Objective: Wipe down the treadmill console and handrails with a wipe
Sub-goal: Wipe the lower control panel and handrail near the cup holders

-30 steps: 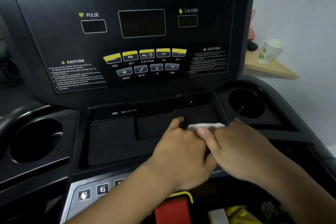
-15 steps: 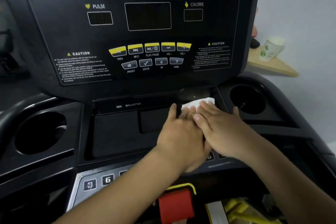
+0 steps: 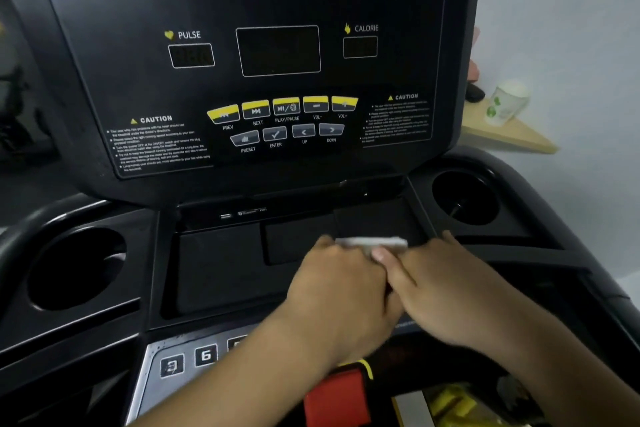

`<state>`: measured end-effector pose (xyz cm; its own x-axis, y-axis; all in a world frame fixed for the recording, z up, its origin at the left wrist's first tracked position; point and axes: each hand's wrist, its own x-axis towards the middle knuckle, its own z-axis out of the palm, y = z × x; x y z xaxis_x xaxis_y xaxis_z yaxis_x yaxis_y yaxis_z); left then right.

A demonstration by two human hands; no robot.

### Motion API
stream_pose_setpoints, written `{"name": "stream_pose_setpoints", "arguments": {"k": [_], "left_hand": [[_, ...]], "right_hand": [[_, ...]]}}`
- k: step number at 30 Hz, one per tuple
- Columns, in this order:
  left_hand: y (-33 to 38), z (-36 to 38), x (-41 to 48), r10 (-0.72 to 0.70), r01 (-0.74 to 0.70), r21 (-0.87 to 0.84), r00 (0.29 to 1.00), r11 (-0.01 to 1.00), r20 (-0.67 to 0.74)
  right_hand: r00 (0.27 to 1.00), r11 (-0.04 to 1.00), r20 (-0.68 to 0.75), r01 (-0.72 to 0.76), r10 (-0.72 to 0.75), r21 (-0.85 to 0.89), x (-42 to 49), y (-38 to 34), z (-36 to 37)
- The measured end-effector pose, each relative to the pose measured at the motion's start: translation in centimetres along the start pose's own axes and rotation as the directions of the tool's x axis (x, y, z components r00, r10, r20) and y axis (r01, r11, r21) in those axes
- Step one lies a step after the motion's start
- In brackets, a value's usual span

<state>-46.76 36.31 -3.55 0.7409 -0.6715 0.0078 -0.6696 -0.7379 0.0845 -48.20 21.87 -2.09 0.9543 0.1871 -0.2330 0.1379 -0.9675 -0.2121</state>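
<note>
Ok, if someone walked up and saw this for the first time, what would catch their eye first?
Probably the left hand and right hand side by side at lower centre, pressing a white wipe onto the black tray under the console. Next comes the row of yellow buttons mid-panel, then the red block at the bottom edge.

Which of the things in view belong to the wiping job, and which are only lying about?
Job: wipe, left hand, right hand, console panel, console tray.
Lying about: paper cup, wooden shelf, red button.
</note>
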Motion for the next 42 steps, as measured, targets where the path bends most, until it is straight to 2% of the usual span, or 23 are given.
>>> {"name": "stream_pose_setpoints", "arguments": {"k": [3,6,8,10,12,16,21,26,32,36,37,39,42], "left_hand": [[-0.3,0.5,0.4,-0.052,0.058,-0.077,0.995,0.995,0.083],[-0.9,0.3,2.6,-0.057,0.06,-0.013,0.983,0.998,0.173],[-0.6,0.3,2.9,-0.016,0.012,0.029,0.987,1.0,0.159],[0.0,0.6,1.8,0.043,-0.042,-0.004,0.991,0.999,0.125],[0.0,0.8,1.6,0.082,-0.078,-0.041,0.99,0.996,0.118],[-1.0,0.2,2.9,0.07,-0.034,-0.178,0.978,0.983,0.197],[-1.3,-0.3,0.1,0.09,-0.069,-0.155,0.987,0.985,0.134],[-2.9,-1.3,-3.2,0.039,-0.032,-0.066,0.993,0.997,0.11],[-6.1,-1.4,-10.2,-0.155,0.159,-0.011,0.974,0.987,0.167],[-8.3,-1.8,-13.8,-0.24,0.237,0.062,0.97,0.969,0.047],[-8.8,-1.8,-14.5,-0.264,0.261,0.056,0.963,0.964,0.053],[-10.1,-1.8,-15.6,-0.278,0.274,0.052,0.957,0.96,0.081],[-12.0,-1.7,-16.0,-0.279,0.268,0.132,0.957,0.954,0.074]], "right_hand": [[0.998,0.994,-0.058,-0.016,0.01,-0.111,0.3,0.0,0.1],[0.996,0.991,-0.049,-0.08,0.075,-0.111,2.7,0.5,-0.6],[0.998,0.993,-0.053,-0.051,0.045,-0.109,2.4,1.3,-0.5],[0.991,0.991,-0.129,-0.001,-0.016,-0.13,0.3,1.2,0.4],[0.989,0.989,-0.146,0.006,-0.028,-0.149,-0.4,1.0,0.6],[0.991,0.991,-0.128,0.01,-0.027,-0.132,2.1,1.0,-0.7],[0.973,0.991,-0.209,0.082,-0.102,-0.105,-0.2,0.1,-0.2],[0.979,0.989,-0.148,0.134,-0.142,-0.064,-0.3,-2.6,-0.1],[0.946,0.946,-0.013,0.323,-0.323,-0.024,0.4,-8.0,1.7],[0.91,0.913,0.082,0.406,-0.407,0.025,1.7,-12.1,2.6],[0.897,0.902,0.094,0.43,-0.431,0.04,2.0,-13.0,2.9],[0.878,0.885,0.114,0.458,-0.465,0.078,2.9,-14.4,3.3],[0.874,0.882,0.117,0.464,-0.471,0.085,4.6,-15.9,3.8]]}}
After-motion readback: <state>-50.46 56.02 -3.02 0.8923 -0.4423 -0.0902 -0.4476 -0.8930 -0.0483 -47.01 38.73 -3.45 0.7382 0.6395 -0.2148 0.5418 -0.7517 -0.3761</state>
